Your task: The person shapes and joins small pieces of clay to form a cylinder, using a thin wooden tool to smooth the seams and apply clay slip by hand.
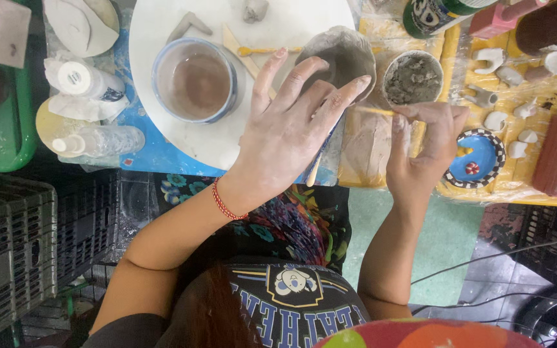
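Clay coats both hands, and the grey clay bowl (343, 55) sits propped under the fingertips of the left hand (291, 129), raised off the white round board (162, 19) so its wall can be reached from the side. That hand is spread wide, fingers fanned and apart, the tips resting on the bowl's rim and outer wall; it steadies the piece rather than closing round it. A red cord bracelet (227, 203) circles its wrist.

Just to the right, the right hand (423, 145) is curled shut, finger and thumb pinched together on a thin wooden stick (375, 111) that points across toward the bowl's side. Whether its tip touches the clay I cannot tell, since the left fingers cover that spot.

Beyond the left hand's thumb stands a blue-rimmed cup of muddy water (195, 78), near enough for wetting. Past the right hand's knuckles is a small tub of grey slip (412, 77). Further right of that hand lie small white clay pieces (498, 119) on a yellow tray (549, 100), beside a blue dish with a checked rim (478, 158). Well off to the left are two plastic squeeze bottles (91, 138).
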